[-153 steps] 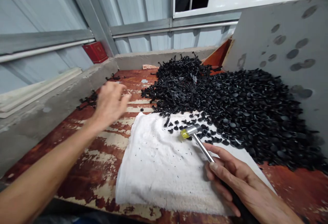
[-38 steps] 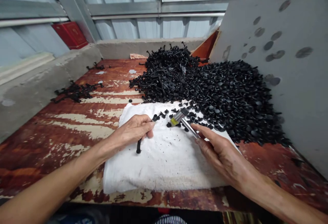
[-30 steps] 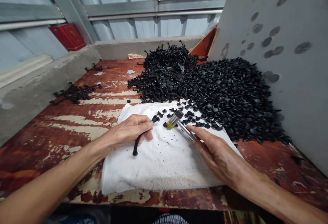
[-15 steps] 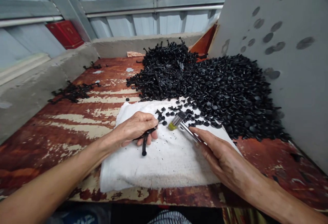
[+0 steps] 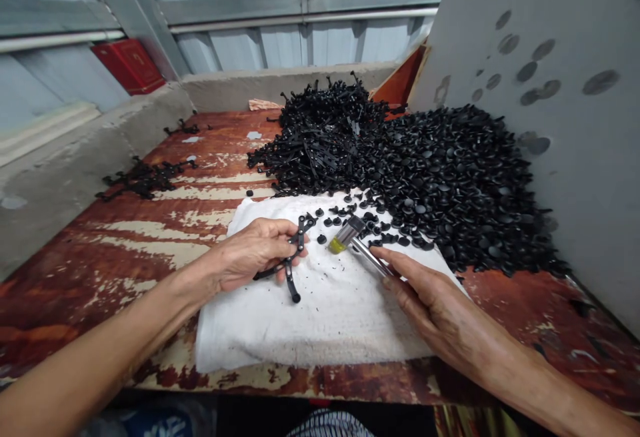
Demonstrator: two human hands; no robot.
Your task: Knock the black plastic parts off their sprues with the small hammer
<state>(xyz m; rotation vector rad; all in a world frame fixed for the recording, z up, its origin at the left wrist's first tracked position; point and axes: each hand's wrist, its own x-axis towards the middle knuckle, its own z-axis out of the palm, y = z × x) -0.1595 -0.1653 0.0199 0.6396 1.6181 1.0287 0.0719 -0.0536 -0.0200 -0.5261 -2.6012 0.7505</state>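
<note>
Closed around a branching black plastic runner (image 5: pixel 299 240), the left hand (image 5: pixel 253 254) pinches it between thumb and fingers, with one arm of the piece poking out below the hand over the towel. The right hand (image 5: pixel 425 297) holds a small steel mallet (image 5: pixel 349 234) by the end of its slim metal handle, the fingers lying along it rather than wrapped tight. The mallet's yellow-tipped head sits over a folded white towel (image 5: pixel 310 337), though whether it touches the cloth cannot be told. The two hands are apart, with the runner just left of the mallet head.

Small round black caps (image 5: pixel 340 212) lie scattered along the towel's far edge, running up into a heap of black round-headed pieces (image 5: pixel 450 184) and a tangle of black runners (image 5: pixel 320 144) on a table with peeling red paint (image 5: pixel 100 330).

The loose hold could let the mallet twist, and a swing this close could catch the left fingers. A knock could also send caps skittering off the towel.
</note>
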